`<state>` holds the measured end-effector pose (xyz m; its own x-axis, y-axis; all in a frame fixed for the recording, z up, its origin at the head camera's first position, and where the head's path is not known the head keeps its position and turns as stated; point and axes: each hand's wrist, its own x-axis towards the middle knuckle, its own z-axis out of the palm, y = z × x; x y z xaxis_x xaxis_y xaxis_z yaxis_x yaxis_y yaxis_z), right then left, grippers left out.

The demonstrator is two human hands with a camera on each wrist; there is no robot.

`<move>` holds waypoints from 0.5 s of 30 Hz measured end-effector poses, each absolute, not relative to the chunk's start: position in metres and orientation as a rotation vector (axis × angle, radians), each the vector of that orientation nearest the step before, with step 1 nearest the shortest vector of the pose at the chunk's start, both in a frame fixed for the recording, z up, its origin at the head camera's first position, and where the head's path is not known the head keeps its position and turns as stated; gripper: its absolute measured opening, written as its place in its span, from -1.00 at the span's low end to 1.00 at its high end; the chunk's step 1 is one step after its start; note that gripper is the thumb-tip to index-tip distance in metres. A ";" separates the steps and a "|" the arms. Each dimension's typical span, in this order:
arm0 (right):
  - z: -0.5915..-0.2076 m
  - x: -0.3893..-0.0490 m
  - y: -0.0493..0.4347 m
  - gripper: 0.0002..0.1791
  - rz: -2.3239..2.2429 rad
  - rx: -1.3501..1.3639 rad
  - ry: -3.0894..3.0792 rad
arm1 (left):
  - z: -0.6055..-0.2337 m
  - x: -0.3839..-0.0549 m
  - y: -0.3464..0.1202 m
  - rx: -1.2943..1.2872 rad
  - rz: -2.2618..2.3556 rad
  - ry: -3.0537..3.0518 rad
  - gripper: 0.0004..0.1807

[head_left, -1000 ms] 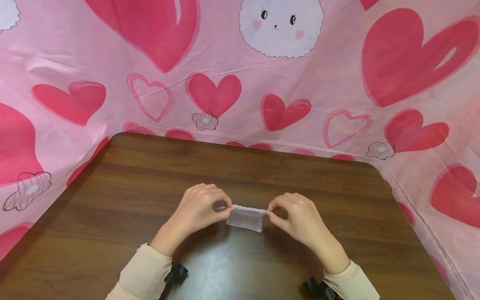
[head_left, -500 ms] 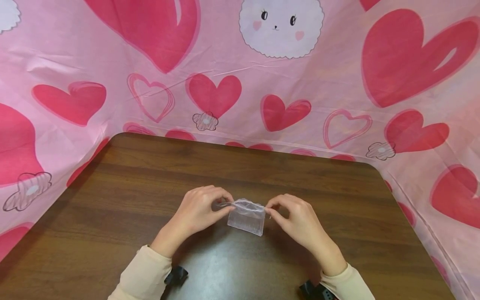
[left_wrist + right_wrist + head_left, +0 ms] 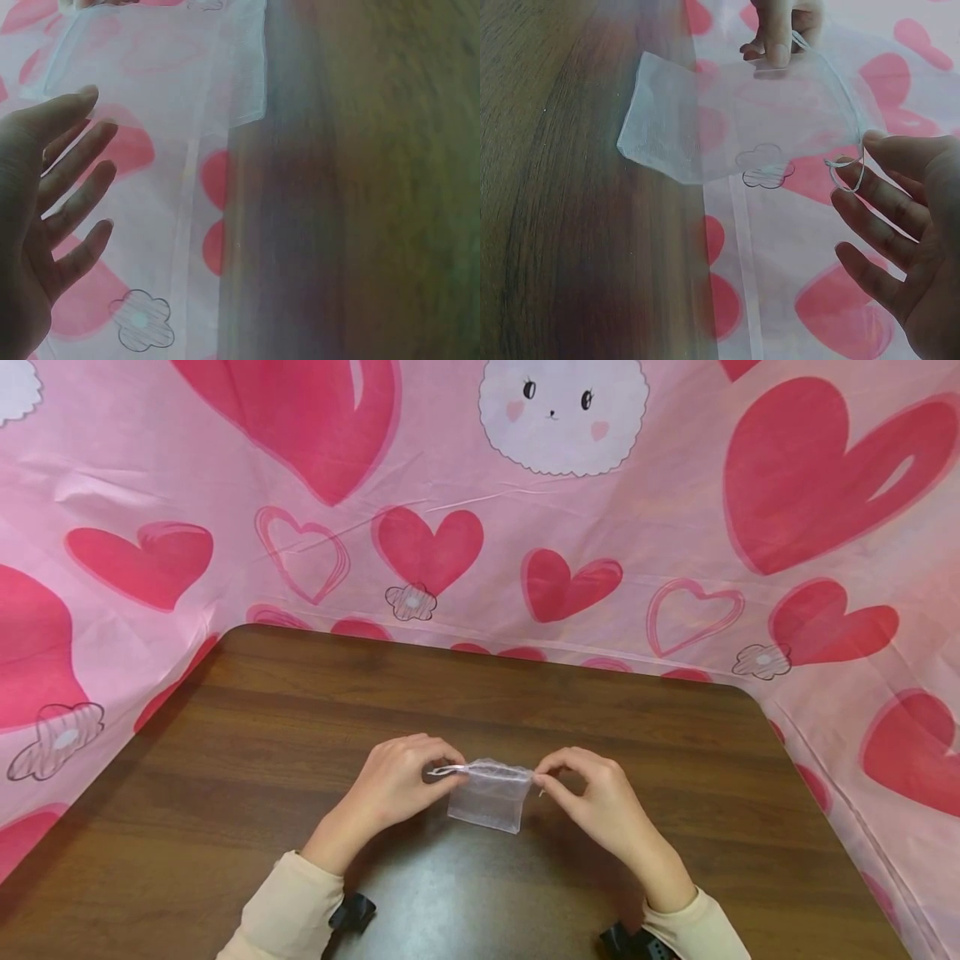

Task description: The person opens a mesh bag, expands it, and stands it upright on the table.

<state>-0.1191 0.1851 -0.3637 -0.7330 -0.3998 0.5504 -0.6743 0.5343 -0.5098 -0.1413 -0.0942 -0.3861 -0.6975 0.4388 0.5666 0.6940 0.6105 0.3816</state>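
A small sheer white drawstring pouch (image 3: 487,804) hangs between the two hands over the table. My left hand (image 3: 403,774) pinches its upper left corner between thumb and forefinger, and a loop of white cord (image 3: 446,770) shows inside that grip. At the opposite upper corner, my right hand (image 3: 596,787) pinches the edge with thumb and fingertips. A knotted cord end (image 3: 847,174) dangles by the right fingers in the right wrist view. The pouch's top edge is slightly gathered and its lower part hangs flat and see-through. In the left wrist view the pouch (image 3: 150,60) spreads above the fingers.
The brown wood-grain table (image 3: 315,693) has rounded far corners. A pink sheet (image 3: 450,460) printed with red hearts rises behind it and along both sides. Black wrist straps (image 3: 352,912) sit by the beige sleeves (image 3: 281,906).
The pouch's mouth bulged wider half a second ago and is now drawn flatter. More of its body shows below the hands than a second ago. The cord loop at the left hand shows more clearly.
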 end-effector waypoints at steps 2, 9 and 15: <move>-0.363 -0.119 0.186 -0.74 1.047 0.875 -2.399 | -0.387 -0.142 -0.094 -0.902 -0.824 -2.409 -0.84; -0.363 -0.120 0.187 -0.73 1.083 0.861 -2.383 | -0.389 -0.142 -0.093 -0.874 -0.837 -2.356 -0.84; -0.364 -0.119 0.187 -0.72 1.067 0.826 -2.421 | -0.389 -0.142 -0.092 -0.870 -0.890 -2.318 -0.84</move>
<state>-0.1191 0.1868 -0.3638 -0.7607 -0.3640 0.5374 -0.6422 0.5420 -0.5420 -0.1418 -0.0924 -0.3891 -0.6674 0.3803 0.6403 0.7112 0.5806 0.3965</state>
